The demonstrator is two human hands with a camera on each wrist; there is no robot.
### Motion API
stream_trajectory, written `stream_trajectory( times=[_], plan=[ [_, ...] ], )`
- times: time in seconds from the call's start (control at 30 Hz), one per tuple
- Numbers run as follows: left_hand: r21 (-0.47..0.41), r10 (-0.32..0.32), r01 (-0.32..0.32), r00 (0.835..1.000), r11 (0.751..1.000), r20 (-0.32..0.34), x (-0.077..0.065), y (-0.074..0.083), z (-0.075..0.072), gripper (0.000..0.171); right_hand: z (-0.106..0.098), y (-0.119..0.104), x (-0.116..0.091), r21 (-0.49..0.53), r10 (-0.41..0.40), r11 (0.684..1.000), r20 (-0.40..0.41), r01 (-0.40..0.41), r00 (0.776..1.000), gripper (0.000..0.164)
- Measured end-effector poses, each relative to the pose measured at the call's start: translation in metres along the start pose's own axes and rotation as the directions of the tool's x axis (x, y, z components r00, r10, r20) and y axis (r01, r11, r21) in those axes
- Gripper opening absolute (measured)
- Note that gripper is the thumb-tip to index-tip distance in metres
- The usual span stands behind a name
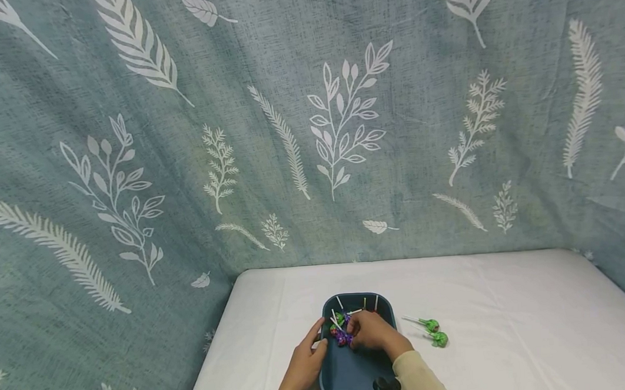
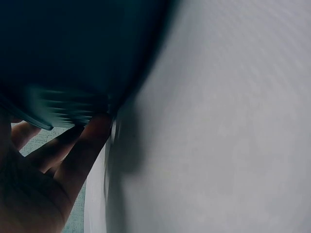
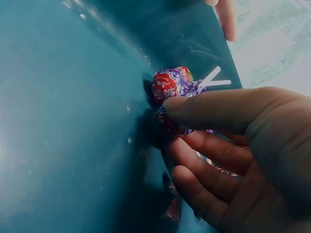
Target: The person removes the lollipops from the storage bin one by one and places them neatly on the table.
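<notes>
A dark blue bin (image 1: 356,372) stands on the table in the head view, holding several wrapped lollipops with white sticks toward its far end. My left hand (image 1: 304,363) grips the bin's left side; in the left wrist view its fingers (image 2: 80,162) lie along the ribbed outer wall. Inside the bin, my right hand (image 1: 371,331) pinches a purple-and-red wrapped lollipop (image 3: 167,125) between thumb and fingers. Another purple-and-red lollipop (image 3: 166,87) lies right beside it in the right wrist view. More lollipops are partly hidden behind my right hand.
Two green wrapped lollipops (image 1: 439,339) lie on the white tablecloth (image 1: 510,314), right of the bin. A blue-green curtain with white leaf prints (image 1: 422,154) hangs behind the table. A dark object (image 1: 386,389) sits at my right wrist.
</notes>
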State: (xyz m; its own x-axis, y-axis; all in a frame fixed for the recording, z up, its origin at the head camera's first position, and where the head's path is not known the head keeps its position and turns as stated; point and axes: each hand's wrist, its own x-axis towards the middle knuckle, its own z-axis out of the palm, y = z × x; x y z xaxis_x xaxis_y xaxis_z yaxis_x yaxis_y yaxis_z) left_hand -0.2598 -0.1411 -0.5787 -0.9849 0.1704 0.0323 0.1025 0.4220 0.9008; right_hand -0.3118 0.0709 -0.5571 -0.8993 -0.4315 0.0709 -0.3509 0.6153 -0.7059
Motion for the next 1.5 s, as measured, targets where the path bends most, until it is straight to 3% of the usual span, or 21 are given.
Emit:
stream_trajectory(
  times=[0.5, 0.77, 1.2, 1.5],
  plan=[
    [0.016, 0.015, -0.014, 1.0, 1.0, -0.007, 0.001, 0.0, 0.001, 0.051, -0.017, -0.01, -0.007, 0.029, 0.006, 1.0, -0.033, -0.005, 0.999, 0.024],
    [0.027, 0.016, -0.016, 1.0, 1.0, -0.019, 0.0, 0.0, 0.002, 0.051, -0.031, -0.009, -0.018, 0.095, -0.054, 0.994, -0.096, 0.063, 0.994, 0.022],
    [0.023, 0.018, -0.017, 1.0, 1.0, -0.023, 0.0, 0.0, 0.001, 0.051, -0.046, -0.011, -0.038, 0.249, -0.021, 0.967, -0.116, 0.05, 0.993, 0.019],
    [0.033, 0.011, -0.01, 1.0, 0.999, -0.017, 0.0, 0.002, 0.001, 0.051, -0.055, -0.008, -0.049, 0.268, -0.019, 0.962, -0.148, 0.059, 0.989, 0.025]
  ],
)
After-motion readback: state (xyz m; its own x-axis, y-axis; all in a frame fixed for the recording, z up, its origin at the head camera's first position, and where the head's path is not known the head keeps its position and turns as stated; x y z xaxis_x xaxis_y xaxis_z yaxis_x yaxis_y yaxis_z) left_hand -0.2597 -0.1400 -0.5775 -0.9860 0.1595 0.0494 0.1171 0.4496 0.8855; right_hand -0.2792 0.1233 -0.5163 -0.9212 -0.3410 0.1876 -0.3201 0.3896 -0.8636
